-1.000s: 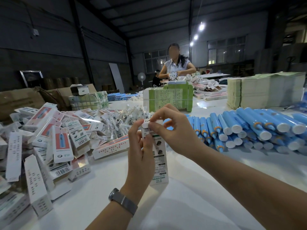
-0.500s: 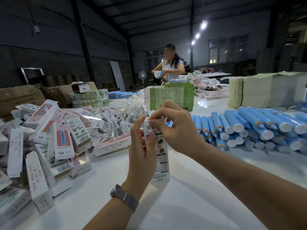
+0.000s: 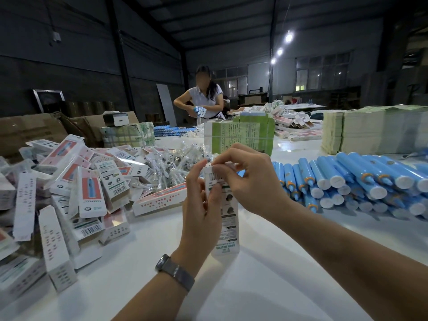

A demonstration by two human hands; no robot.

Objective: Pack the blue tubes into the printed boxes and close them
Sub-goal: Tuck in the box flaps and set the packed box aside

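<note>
Left hand (image 3: 201,205) grips the upright white printed cardboard box (image 3: 228,218), long axis vertical, base near the white tabletop (image 3: 266,269), while the right hand (image 3: 249,179) pinches the top flap directly above it, so closing presumably requires downward pressure.

Table (image 3: 266,262) open—boxes (image 3: 69,181), tubes (image 3: 359,181) flank.

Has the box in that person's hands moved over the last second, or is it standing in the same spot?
No. The printed box stands upright on the white table, beside the blue tubes as before; only the camera shifted.
</note>
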